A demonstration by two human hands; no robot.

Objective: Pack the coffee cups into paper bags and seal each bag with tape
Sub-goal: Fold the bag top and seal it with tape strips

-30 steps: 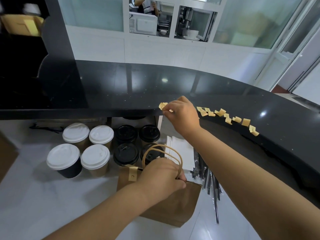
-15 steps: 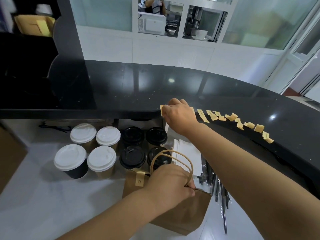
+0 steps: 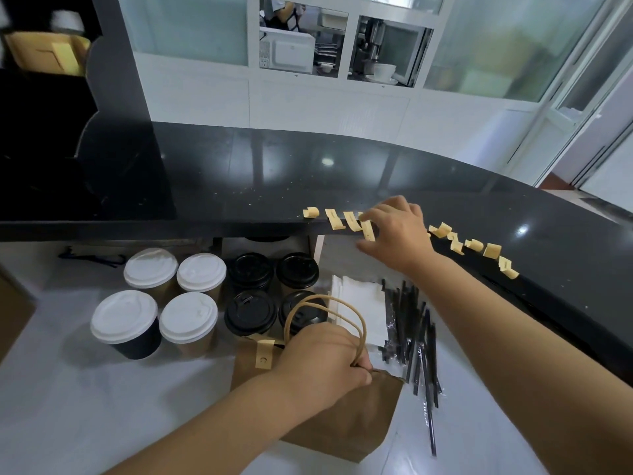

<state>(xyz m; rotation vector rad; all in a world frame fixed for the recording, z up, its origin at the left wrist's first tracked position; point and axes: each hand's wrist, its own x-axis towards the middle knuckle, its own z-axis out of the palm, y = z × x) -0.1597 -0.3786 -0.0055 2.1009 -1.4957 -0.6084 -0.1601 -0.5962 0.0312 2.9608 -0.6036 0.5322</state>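
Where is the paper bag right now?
Head view, bottom centre: the paper bag stands before the black-lidded cups, left hand gripping its top.

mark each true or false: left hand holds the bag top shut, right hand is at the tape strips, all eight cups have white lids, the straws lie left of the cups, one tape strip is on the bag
1. The left hand grips the top of the paper bag: true.
2. The right hand is at the tape strips on the black counter edge: true.
3. All eight cups have white lids: false, four white, four black.
4. The straws lie left of the cups: false, to their right.
5. One strip is on the bag: true.
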